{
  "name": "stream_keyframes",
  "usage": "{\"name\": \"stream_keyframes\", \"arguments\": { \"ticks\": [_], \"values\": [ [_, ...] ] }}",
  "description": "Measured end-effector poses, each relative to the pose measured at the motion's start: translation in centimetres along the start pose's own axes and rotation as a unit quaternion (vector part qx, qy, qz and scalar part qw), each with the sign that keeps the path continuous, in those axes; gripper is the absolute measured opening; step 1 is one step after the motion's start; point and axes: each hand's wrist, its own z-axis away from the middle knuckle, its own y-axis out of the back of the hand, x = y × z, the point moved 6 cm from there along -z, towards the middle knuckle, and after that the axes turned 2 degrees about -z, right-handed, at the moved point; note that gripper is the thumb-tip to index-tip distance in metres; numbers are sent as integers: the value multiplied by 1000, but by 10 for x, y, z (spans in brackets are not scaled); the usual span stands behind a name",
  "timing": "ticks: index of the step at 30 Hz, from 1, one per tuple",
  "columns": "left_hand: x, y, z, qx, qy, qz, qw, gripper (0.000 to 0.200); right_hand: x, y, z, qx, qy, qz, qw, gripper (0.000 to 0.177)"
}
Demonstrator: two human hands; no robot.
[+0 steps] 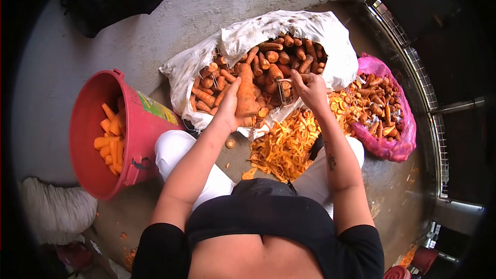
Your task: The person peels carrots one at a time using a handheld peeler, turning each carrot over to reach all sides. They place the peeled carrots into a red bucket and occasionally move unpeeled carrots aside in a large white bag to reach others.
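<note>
A thick unpeeled carrot (246, 93) stands nearly upright in my left hand (228, 107), whose fingers close around its lower side. My right hand (311, 89) is pinched on the handle of a metal peeler (282, 92), to the right of the carrot and apart from it. Behind both hands lies a torn white sack (338, 46), its wide opening full of unpeeled carrots (284, 58). A heap of orange peelings (283, 147) covers the floor below the peeler, between my knees.
On the left, a tilted red bucket (155, 139) holds peeled carrots (114, 139). A pink bag (408, 124) with carrot pieces stands at the right. Carrot tops and slices (341, 107) lie beside it. A folded whitish sack (57, 209) sits at lower left, and a wall (201, 0) rises behind.
</note>
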Motion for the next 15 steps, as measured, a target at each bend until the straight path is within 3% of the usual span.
{"name": "stream_keyframes", "arguments": {
  "ticks": [4,7,8,9,11,15],
  "values": [
    [-40,15,6,14,50,34,998,39,-35,11,8,11,106,86,991,50],
    [-82,25,15,-3,92,72,993,35,-41,15,22,-65,15,-1,998,47],
    [-95,26,21,-13,111,73,991,34,-48,14,28,-35,104,15,994,43],
    [-103,24,24,-22,130,76,988,33,-58,15,36,-66,120,93,986,39],
    [-110,21,21,-23,143,63,987,30,-76,13,54,-32,223,112,968,35],
    [-96,2,24,-41,132,11,990,30,-73,2,63,-49,252,141,956,29]
  ]
}}
